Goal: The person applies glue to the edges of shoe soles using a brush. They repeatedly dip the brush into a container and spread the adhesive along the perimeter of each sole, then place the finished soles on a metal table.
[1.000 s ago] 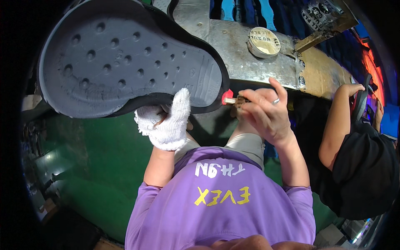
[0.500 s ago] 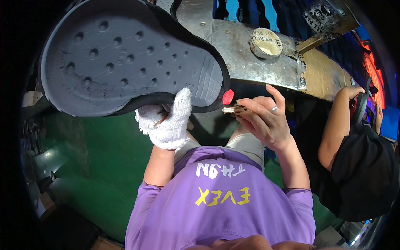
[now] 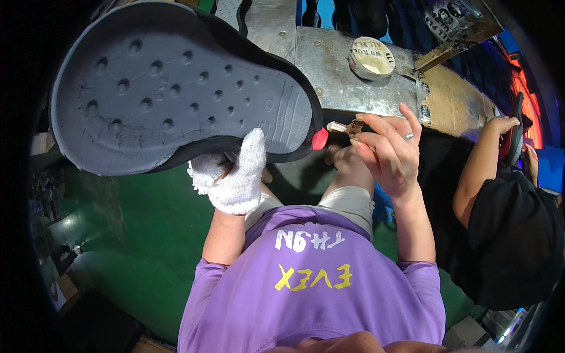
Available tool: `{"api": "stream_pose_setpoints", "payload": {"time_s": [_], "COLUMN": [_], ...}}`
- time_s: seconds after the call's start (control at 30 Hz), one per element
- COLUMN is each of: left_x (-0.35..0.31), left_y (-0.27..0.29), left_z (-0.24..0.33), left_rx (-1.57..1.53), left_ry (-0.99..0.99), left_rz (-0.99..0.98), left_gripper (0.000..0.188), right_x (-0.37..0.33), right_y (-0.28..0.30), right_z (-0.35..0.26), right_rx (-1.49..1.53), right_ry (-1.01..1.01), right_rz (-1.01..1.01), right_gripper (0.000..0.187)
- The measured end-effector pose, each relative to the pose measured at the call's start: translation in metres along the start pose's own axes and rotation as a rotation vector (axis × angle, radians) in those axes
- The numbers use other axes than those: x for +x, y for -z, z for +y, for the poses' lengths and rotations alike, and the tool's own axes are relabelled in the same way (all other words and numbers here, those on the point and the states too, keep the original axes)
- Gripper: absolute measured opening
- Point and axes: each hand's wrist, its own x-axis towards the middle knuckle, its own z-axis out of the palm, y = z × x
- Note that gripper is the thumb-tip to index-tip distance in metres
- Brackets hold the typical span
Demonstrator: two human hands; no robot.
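Observation:
A large dark grey shoe sole [image 3: 194, 88] with rows of round dimples and a black rim fills the upper left. My left hand [image 3: 231, 170], in a white knitted glove, grips it by the near edge, thumb over the face and the other fingers hidden beneath. At the sole's right end sits a small bright red piece [image 3: 319, 139]. In the bare fingers of my right hand [image 3: 391, 144], which wears a ring, is a small brush [image 3: 353, 127] with a pale tip and brown body. Its tip points at the red piece, a little apart from it.
Beyond my hands runs a metal-topped bench [image 3: 329, 65] carrying a round tub [image 3: 372, 57] with pale contents. A wooden bar [image 3: 453, 50] juts over its right part. At the right, a co-worker in a black top [image 3: 506, 247] handles a dark shoe [image 3: 514, 132].
My right hand with the brush has moved up and to the right. The sole and my left hand have shifted slightly left and down.

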Motion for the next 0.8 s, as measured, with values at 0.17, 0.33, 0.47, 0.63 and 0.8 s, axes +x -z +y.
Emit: {"api": "stream_pose_setpoints", "payload": {"time_s": [0.17,0.33,0.47,0.63,0.8], "left_x": [0.001,-0.005,0.012,0.057,0.068], "left_y": [0.001,-0.005,-0.006,0.030,0.077], "left_z": [-0.003,-0.017,-0.038,-0.086,-0.103], "left_rx": [-0.027,-0.238,-0.150,-0.818,-1.329], "left_ry": [0.013,0.097,0.124,0.430,0.779], "left_rz": [-0.016,0.076,0.150,0.314,0.103], "left_gripper": [0.012,0.020,0.027,0.032,0.055], "right_x": [-0.002,-0.021,-0.034,-0.084,-0.164], "right_y": [-0.006,-0.013,-0.014,-0.050,-0.111], "right_z": [-0.002,-0.012,-0.006,-0.001,-0.010], "right_rx": [0.075,0.106,0.161,0.266,0.400], "right_ry": [0.027,0.090,-0.026,-0.398,-0.668], "right_rz": [-0.055,-0.077,-0.061,0.174,0.067], "right_gripper": [0.021,0.021,0.019,0.011,0.012]}}
